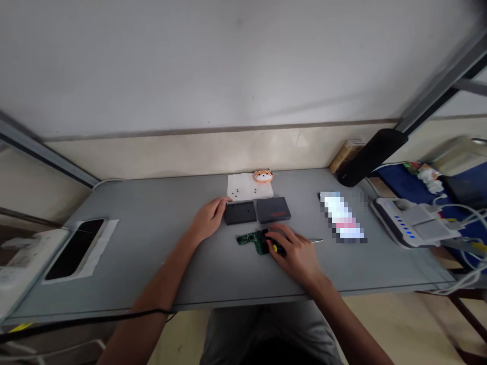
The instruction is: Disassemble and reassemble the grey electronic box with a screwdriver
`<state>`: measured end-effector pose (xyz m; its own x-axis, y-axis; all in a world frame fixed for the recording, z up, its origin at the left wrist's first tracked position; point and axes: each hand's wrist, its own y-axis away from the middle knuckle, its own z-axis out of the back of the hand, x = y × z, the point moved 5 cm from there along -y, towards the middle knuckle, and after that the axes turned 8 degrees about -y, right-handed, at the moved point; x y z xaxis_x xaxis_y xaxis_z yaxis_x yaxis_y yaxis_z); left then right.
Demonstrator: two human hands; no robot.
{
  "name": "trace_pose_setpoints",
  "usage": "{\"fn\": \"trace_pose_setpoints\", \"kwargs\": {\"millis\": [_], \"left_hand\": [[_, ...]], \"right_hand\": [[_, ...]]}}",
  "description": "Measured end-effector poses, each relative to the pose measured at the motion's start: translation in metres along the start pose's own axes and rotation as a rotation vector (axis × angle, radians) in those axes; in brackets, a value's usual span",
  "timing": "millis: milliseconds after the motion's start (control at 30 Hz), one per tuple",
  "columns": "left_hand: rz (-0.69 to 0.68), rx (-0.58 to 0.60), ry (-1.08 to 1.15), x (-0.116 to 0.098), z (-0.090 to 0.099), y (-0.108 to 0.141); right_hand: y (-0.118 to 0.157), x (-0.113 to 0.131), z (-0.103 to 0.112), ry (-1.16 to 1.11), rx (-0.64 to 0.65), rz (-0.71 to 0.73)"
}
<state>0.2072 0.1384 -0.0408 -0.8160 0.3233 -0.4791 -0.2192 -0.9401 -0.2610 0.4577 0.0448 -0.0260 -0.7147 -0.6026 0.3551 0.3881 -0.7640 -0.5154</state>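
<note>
My left hand [209, 218] is at the left edge of an open black case half [240, 213], its fingers pressed together against the corner. A second dark case piece [273, 209] with reddish marks lies just right of it. Below them on the desk is a green circuit board [247, 238] with a black part at its right end. My right hand [294, 248] is closed round the black and yellow handle of a screwdriver [279, 249], fingertips at the board's right end. The metal shaft points right, out from under the hand.
Behind the cases, small dark screws lie on a white paper [245, 187] beside an orange animal-faced item [264, 176]. A lit phone [342, 215], a black cylinder [373, 157] and a power strip [414, 223] stand right. Another phone [76, 248] lies left.
</note>
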Motion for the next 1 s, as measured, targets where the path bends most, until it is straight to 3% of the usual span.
{"fn": "trace_pose_setpoints", "kwargs": {"millis": [367,533,800,1000], "left_hand": [[-0.003,-0.106,-0.046,0.008,0.001,-0.002],[0.025,-0.073,-0.167,0.009,-0.004,-0.002],[0.050,-0.086,-0.217,0.012,-0.008,0.001],[0.041,-0.074,-0.193,0.009,-0.007,0.000]], "right_hand": [[0.001,0.000,0.000,-0.033,0.013,0.009],[-0.002,0.005,0.002,-0.055,-0.009,0.031],[0.002,0.004,-0.005,-0.096,0.208,0.059],[0.003,0.003,-0.008,-0.104,0.241,0.043]]}}
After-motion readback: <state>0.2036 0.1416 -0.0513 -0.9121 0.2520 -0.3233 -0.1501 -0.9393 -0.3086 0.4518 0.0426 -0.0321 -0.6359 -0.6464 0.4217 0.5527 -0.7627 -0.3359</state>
